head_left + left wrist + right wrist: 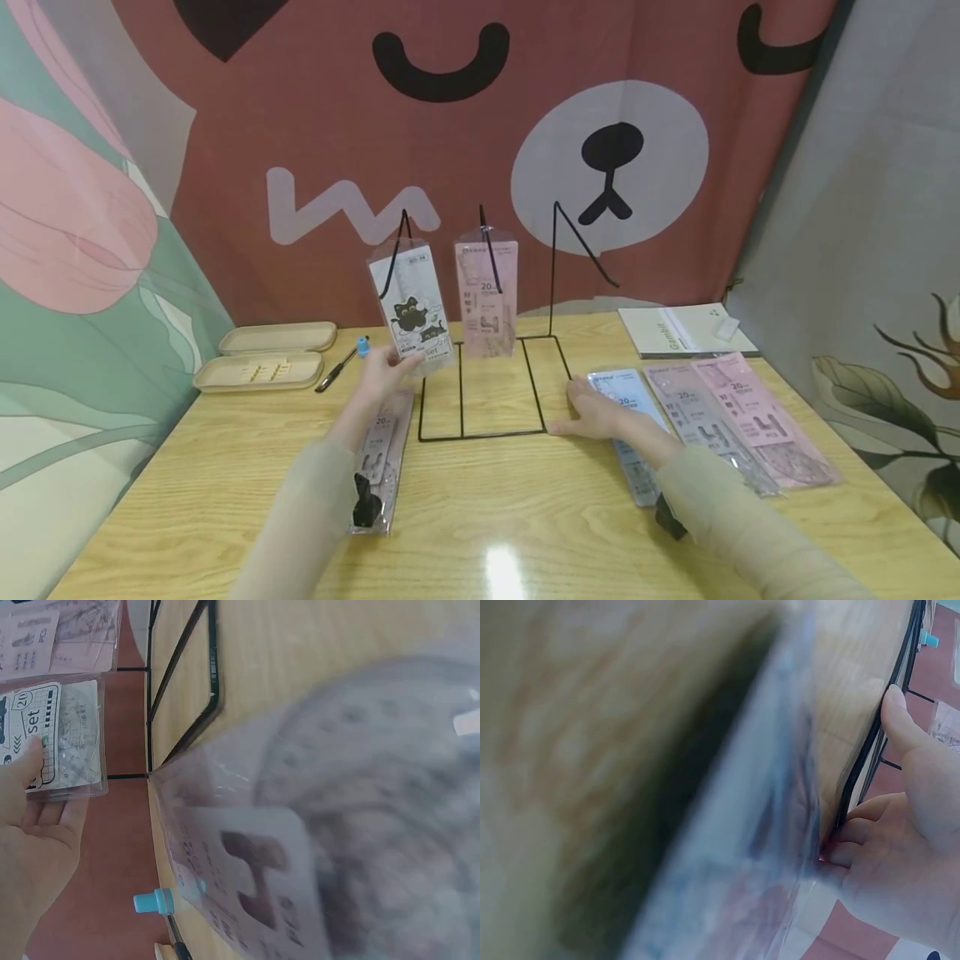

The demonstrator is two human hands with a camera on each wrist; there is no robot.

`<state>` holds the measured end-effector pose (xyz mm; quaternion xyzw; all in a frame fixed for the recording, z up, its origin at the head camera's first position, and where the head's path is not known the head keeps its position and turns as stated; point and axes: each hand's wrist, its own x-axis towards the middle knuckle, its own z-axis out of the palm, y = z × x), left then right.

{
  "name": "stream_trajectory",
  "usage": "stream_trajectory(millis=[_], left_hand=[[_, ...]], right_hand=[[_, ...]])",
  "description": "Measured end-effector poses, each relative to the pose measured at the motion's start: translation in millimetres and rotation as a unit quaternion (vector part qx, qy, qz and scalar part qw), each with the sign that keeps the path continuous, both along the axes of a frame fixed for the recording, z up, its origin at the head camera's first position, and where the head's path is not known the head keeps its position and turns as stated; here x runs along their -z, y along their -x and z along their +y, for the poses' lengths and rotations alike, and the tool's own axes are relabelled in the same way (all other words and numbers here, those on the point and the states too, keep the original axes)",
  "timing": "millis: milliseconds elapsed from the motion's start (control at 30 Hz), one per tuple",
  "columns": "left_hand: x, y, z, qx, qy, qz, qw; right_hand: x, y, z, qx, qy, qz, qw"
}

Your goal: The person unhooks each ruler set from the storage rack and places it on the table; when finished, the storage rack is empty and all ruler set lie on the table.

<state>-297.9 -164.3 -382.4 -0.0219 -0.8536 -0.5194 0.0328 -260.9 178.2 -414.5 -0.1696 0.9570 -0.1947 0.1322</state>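
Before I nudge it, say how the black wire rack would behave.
The black wire rack looks stiff, its base edges straight. Being thin and open, it probably slides easily; the pink packet hanging on it may swing.

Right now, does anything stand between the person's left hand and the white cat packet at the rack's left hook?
Nothing visible does: the left hand pinches the lower end of the white cat packet. The wire of the left hook crosses in front of the packet's upper part, clear of that hand.
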Motion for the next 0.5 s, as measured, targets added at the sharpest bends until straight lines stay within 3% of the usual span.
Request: stream_trajectory(millis=[167, 500], left_hand=[[4.8, -13.0, -7.5, 0.011, 0.011, 0.034, 0.9993], [8.8, -41.8, -24.5, 0.035, 0.017, 0.065, 0.9972]], right_hand=[[-1.0, -0.1, -1.0, -0.001, -0.001, -0.001, 1.0], [-0.5, -0.1, -1.1, -0.002, 0.001, -0.005, 1.0]])
